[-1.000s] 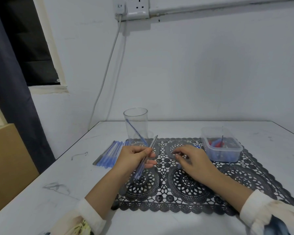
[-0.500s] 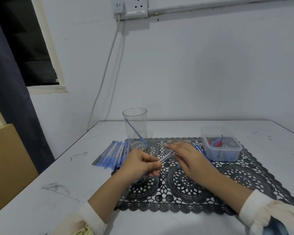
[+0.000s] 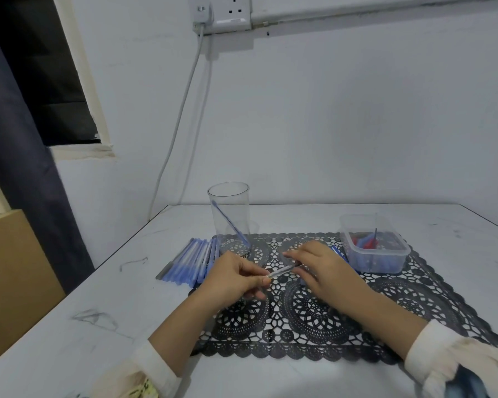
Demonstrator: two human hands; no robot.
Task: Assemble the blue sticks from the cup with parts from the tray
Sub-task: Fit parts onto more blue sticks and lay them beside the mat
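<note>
Over the mat centre, left hand and right hand each pinch an end of one clear stick; cup at mat's far-left corner, tray at far-right corner.

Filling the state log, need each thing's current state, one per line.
cup: upright, one blue stick leaning inside
tray: lidless, holds parts
held stick: raised, between both hands
left hand: grips held stick
right hand: pinches its other end
stick row: lying flat, left of cup
</note>
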